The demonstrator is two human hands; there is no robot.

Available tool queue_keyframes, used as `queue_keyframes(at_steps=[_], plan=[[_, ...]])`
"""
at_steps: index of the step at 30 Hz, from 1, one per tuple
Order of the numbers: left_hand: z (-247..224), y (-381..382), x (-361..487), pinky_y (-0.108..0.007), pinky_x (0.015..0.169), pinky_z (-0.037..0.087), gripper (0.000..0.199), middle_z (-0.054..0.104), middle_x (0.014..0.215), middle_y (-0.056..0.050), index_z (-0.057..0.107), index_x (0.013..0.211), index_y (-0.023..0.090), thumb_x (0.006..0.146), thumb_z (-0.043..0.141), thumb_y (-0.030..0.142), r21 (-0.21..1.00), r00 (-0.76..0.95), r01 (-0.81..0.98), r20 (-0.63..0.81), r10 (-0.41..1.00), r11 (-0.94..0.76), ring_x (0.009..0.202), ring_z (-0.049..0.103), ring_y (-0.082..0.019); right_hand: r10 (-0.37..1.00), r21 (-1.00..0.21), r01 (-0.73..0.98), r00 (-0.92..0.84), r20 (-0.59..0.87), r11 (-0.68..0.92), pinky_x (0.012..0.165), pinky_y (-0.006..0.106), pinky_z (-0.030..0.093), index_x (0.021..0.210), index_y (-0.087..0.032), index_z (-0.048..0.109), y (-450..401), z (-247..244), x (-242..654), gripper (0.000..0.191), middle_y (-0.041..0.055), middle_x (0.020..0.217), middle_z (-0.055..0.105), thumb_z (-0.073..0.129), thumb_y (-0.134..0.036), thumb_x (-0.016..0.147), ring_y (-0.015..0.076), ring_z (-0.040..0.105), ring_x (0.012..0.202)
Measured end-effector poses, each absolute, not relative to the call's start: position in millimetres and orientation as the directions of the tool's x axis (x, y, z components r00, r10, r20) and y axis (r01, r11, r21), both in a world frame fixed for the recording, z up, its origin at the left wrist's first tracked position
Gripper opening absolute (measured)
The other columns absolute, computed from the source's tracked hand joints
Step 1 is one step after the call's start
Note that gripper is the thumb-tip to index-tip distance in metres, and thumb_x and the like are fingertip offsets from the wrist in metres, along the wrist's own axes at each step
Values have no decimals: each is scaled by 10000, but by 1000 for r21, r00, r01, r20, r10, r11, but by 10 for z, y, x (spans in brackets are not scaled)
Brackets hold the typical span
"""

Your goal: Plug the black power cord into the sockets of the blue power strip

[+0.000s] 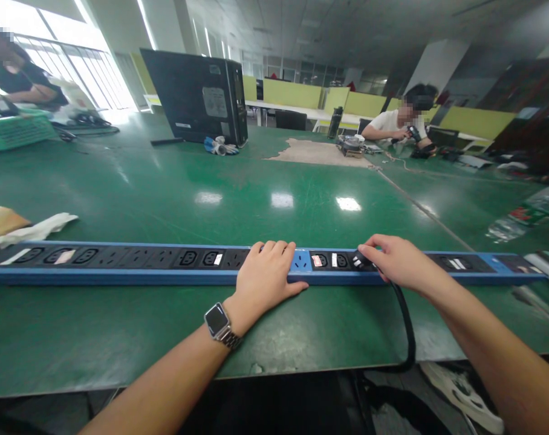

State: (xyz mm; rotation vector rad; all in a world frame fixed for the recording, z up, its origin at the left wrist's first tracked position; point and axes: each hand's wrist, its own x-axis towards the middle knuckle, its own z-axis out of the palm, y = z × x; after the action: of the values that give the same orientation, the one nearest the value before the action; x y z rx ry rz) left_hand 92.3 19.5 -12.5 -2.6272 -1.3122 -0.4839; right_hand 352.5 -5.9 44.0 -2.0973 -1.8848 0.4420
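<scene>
A long blue-and-black power strip [161, 257] lies across the green table in front of me, with several sockets facing up. My left hand [266, 272], below a wristwatch [217, 321], grips it near the middle, fingers over the far edge and thumb along the near side. Pinched in my right hand [400, 261] is a black plug [360, 260] with metal prongs, held low over the sockets right of the blue one. Its black cable [409, 329] hangs from that hand past the table's near edge. Whether the prongs touch a socket I cannot tell.
A black computer tower [193, 99] stands at the back, gloves [220, 145] beside it. A green basket [18, 130] is far left, a plastic bottle [528, 211] at right. One person [20, 78] sits at left, another [399, 124] across the table.
</scene>
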Motion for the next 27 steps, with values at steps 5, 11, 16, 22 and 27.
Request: queue_keyframes(at_steps=[5, 11, 16, 22, 27], plan=[[-122, 195, 917, -436, 941, 391, 710, 628, 1154, -119, 506, 1260, 165, 739, 663, 620, 7, 567, 794, 355, 744, -608, 1071, 557, -303, 992, -303, 945, 117, -45, -125, 503, 270, 367, 721, -221, 632, -28, 443, 3617, 389, -12, 422, 556, 412, -504, 875, 161, 556, 452], [-131, 200, 918, -435, 951, 381, 705, 626, 1162, -118, 504, 1268, 182, 739, 661, 621, 12, 568, 792, 352, 744, -610, 1080, 556, -304, 977, -141, 985, 122, 174, -98, 508, 280, 339, 817, -237, 689, -68, 315, 3584, 341, 34, 598, 642, 477, -503, 841, 188, 585, 545], [-126, 202, 924, -438, 941, 386, 703, 624, 1160, -121, 500, 1269, 172, 750, 647, 623, -4, 571, 793, 352, 741, -609, 1068, 554, -306, 969, -54, 986, 167, 183, -159, 519, 290, 342, 846, -235, 678, -90, 229, 3433, 316, 67, 676, 668, 495, -493, 836, 218, 604, 598], [-123, 199, 921, -443, 942, 388, 717, 622, 1164, -127, 495, 1271, 143, 759, 637, 625, -12, 574, 794, 344, 743, -608, 1069, 553, -308, 982, -420, 906, 117, 149, -44, 502, 271, 371, 820, -198, 672, -155, 386, 3571, 326, 15, 563, 619, 533, -492, 820, 165, 565, 513], [-122, 202, 925, -441, 949, 383, 706, 621, 1171, -126, 494, 1269, 159, 756, 641, 621, -12, 574, 793, 348, 741, -609, 1080, 551, -306, 933, -550, 823, 296, 207, -139, 438, 252, 345, 858, -198, 663, -279, 581, 3670, 385, -2, 555, 611, 521, -554, 819, 130, 512, 428]])
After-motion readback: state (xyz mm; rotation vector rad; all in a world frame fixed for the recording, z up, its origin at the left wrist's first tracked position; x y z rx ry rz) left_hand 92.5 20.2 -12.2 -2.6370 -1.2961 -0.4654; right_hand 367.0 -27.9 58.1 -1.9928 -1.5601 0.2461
